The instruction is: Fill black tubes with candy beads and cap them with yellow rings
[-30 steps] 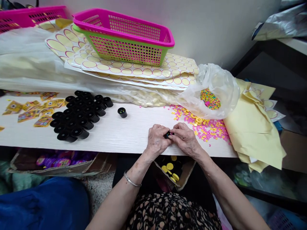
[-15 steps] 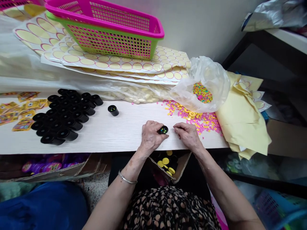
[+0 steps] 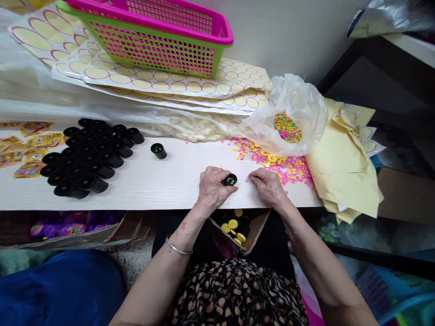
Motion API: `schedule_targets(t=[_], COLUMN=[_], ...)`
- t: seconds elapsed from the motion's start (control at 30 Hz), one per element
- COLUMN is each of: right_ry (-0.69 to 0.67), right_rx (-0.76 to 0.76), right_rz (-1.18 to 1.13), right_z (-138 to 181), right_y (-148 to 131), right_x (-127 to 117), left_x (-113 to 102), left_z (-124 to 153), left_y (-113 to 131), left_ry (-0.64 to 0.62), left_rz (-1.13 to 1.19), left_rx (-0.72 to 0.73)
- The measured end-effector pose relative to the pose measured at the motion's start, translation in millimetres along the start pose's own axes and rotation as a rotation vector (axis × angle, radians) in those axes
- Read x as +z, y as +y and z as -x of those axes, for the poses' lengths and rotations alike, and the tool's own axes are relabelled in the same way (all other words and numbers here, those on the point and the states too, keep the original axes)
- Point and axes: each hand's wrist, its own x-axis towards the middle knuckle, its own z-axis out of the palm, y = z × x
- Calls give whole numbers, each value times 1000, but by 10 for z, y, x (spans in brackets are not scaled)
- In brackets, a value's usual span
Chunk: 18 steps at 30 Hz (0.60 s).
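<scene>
Landmark: translucent plastic bag point(image 3: 302, 93) on the worktop point(image 3: 176, 185), its mouth showing multicoloured beads point(image 3: 288, 127).

Left hand point(image 3: 215, 186): near and to the left of the bag, closer to the worktop's front edge. Grip closed around a black cup point(image 3: 230, 179), thumb on the near side, fingers on the far side. Cup opening faces up; small green, yellow and blue bits visible inside.

Right hand point(image 3: 267, 183): in front of the bag, between it and the front edge. Grip narrow, thumb and index finger drawn close together; cannot tell whether they fully meet or pinch anything. A pink piece point(image 3: 247, 179) lies just beside these fingertips, on the side toward the held cup.

Loose small pink and yellow pieces point(image 3: 295, 168) spread before the bag, with larger yellow rings point(image 3: 272, 158) just at its near side. Folded yellow sheets point(image 3: 343, 158) immediately right of the bag.

Well left of the bag: one lone black cup point(image 3: 159, 152), upright, green bits inside. Farther left: a tight cluster of black cups point(image 3: 90, 159). Beyond these, farthest left, orange-yellow printed packets point(image 3: 32, 155).

Below and in front of the bag, under the worktop edge: carton point(image 3: 258, 227) with yellow discs point(image 3: 233, 224).
</scene>
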Motion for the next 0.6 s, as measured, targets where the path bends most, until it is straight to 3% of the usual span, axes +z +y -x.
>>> schedule_targets(t=[0.23, 0.4, 0.6], right_ry=[-40, 85, -29], right_rx=[-81, -184, -304], right_rz=[274, 101, 197], right_z=[54, 9, -75], right_y=[-93, -272, -477], right_x=[64, 98, 134], left_x=[8, 17, 7], left_z=[-4, 2, 11], left_y=[-4, -10, 7], left_ry=[-4, 6, 9], left_rz=[-2, -3, -32], left_rx=[1, 30, 63])
